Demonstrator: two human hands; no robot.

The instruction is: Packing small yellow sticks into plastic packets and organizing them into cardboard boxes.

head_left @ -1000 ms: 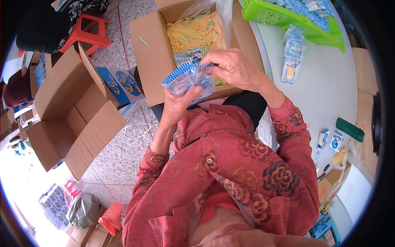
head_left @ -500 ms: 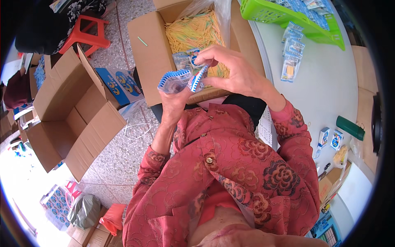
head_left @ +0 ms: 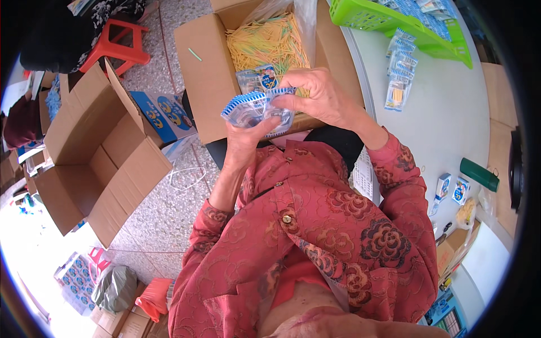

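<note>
My left hand (head_left: pixel 242 142) is closed around several clear plastic packets (head_left: pixel 243 107) with blue-and-white striped edges, its thumb lying across them. My right hand (head_left: pixel 328 97) pinches the top edge of one clear packet (head_left: pixel 280 119), spread open next to the others. What this packet contains, if anything, is hard to make out. Both hands are above the near side of an open cardboard carton (head_left: pixel 204 73). Thin yellow, green and orange sticks (head_left: pixel 267 42) fill it, and a few filled blue packets (head_left: pixel 253 80) lie on top of them.
A white table (head_left: pixel 434 118) on the right bears a strip of filled packets (head_left: pixel 400 73), a green basket (head_left: pixel 389 25), a dark green bottle (head_left: pixel 479 174) and small boxes (head_left: pixel 461 190). An open carton (head_left: pixel 96 152), a blue box (head_left: pixel 163 118) and a red stool (head_left: pixel 115 48) stand to the left.
My right hand has come lower and turned, now pinching the packet's edge. The packet has swung from edge-on to spread open, and my left thumb now lies across it.
</note>
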